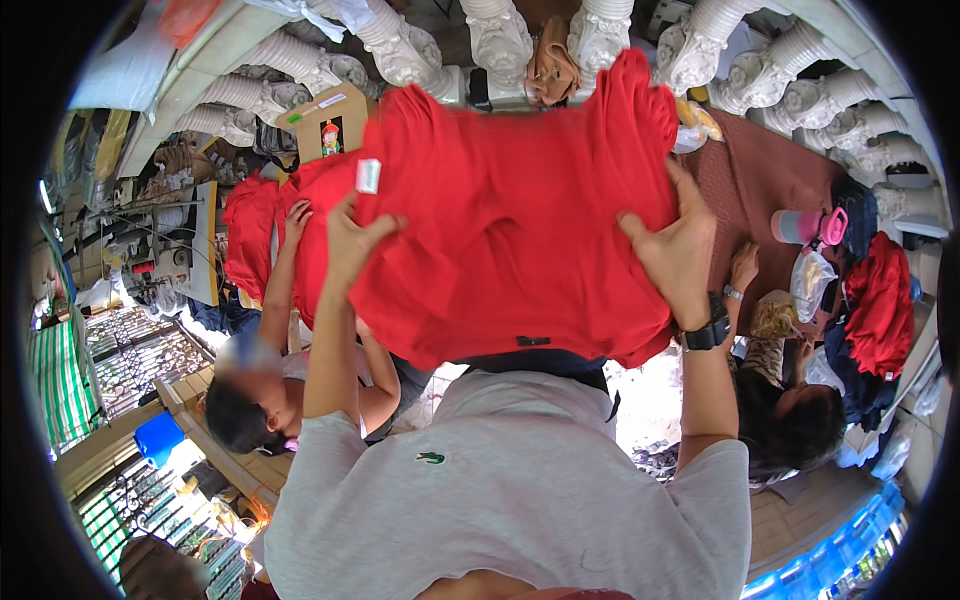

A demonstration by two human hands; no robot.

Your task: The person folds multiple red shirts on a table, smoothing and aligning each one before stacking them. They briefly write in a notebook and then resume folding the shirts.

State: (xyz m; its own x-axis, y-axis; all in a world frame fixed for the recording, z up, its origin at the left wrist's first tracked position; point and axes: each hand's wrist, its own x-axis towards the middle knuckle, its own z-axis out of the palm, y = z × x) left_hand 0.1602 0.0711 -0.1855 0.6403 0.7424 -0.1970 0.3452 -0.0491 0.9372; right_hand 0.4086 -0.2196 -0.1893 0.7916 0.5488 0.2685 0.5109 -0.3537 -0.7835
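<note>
Cloth, soft and bright red, hung stretched between both hands: the red shirt (510, 210) was held up at chest height, its hem drooping in loose folds. The left hand (355, 240) pinched its left edge, the right hand (675, 255) clutched the right edge. White carved balusters (500, 40) and two seated people crowded close around.

Beyond the fingertips (384, 228) of the left hand (352, 240) and just past the right hand (672, 252), a dark maroon cloth (775, 175) covers the work surface. On it, right of the right-hand fingers, stands a pink lidded cup (805, 226), with a clear plastic bag (812, 280) just beside it. Left of the left-hand fingers, a pile of red fabric (250, 235) lies near a cardboard box (330, 125).
</note>
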